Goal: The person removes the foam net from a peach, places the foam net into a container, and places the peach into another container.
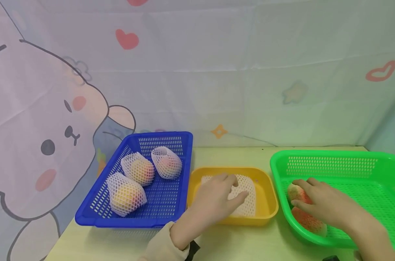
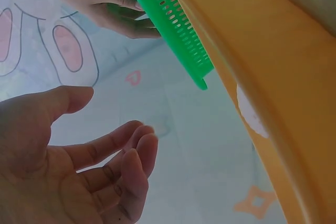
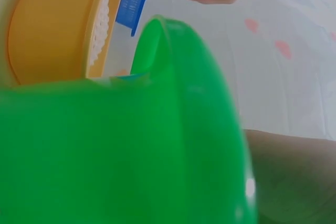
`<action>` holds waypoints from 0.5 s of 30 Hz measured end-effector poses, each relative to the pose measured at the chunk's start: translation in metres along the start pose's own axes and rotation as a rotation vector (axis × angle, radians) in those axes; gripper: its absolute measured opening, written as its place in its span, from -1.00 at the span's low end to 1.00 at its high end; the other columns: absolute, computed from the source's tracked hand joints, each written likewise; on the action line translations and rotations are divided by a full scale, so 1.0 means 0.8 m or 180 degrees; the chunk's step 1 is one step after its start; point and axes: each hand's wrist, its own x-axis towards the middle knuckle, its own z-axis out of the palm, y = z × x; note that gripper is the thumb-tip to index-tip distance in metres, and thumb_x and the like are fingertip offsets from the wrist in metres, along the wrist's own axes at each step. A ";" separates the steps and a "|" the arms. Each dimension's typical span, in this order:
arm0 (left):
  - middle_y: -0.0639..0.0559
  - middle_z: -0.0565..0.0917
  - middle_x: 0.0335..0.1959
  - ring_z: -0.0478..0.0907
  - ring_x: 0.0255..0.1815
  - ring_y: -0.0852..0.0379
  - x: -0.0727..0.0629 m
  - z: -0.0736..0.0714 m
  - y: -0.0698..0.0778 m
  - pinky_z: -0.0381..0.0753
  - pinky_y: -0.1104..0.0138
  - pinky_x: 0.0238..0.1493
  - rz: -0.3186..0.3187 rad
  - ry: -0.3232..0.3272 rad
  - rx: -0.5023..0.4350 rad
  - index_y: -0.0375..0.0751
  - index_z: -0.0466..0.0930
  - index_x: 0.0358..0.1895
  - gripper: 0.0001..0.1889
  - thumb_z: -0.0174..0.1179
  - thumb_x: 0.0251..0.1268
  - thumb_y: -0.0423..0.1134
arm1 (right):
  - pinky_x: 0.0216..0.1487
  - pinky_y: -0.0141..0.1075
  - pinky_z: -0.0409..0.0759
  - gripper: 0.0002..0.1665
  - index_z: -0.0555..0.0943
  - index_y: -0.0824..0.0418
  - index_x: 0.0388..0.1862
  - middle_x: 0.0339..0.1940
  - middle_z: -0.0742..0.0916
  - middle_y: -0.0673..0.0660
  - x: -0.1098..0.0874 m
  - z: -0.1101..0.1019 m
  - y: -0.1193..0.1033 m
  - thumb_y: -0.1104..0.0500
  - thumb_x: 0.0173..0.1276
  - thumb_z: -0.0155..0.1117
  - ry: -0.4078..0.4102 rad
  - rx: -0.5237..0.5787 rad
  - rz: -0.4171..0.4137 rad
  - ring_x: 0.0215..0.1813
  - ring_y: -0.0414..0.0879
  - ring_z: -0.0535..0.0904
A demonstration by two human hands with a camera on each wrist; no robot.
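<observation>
My left hand (image 1: 218, 192) hovers over the yellow tray (image 1: 267, 199), fingers loosely bent and apart, with nothing in them. White foam nets (image 1: 247, 192) lie in that tray, partly behind the hand. In the left wrist view the thumb and fingers of the left hand (image 2: 89, 161) are well separated. Inside the green basket (image 1: 331, 156), my right hand (image 1: 327, 203) grips a red and yellow peach (image 1: 295, 192), fingers on its far side and thumb on its near side. A second peach (image 1: 309, 221) sits just nearer. In the right wrist view, the basket wall (image 3: 105, 150) hides the right hand's fingers.
At the left stands a blue basket (image 1: 168, 192) with three peaches (image 1: 127, 197) in white foam nets. All three containers stand side by side on a pale wooden table (image 1: 230, 243). A printed cloth (image 1: 197, 94) hangs behind them.
</observation>
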 end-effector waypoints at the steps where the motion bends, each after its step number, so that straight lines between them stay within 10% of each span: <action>1: 0.07 0.64 -0.24 0.55 -0.25 0.18 -0.002 -0.002 0.000 0.50 0.44 -0.31 0.0001 0.0003 0.0013 -0.12 0.59 -0.12 -0.63 0.09 0.34 0.11 | -0.14 0.07 0.57 -0.26 0.40 0.22 0.31 0.04 0.60 0.24 0.000 0.000 -0.001 -0.18 0.29 0.23 -0.0030 0.0009 0.0006 0.02 0.19 0.58; 15: 0.09 0.63 -0.23 0.55 -0.26 0.17 -0.025 -0.021 -0.007 0.45 0.42 -0.45 -0.0068 0.0053 0.0299 -0.06 0.57 -0.12 -0.66 0.11 0.31 0.11 | 0.01 0.14 0.54 -0.40 0.42 0.20 0.31 0.14 0.62 0.26 -0.001 0.001 -0.016 -0.09 0.41 0.11 0.0103 0.0040 -0.0091 0.13 0.22 0.58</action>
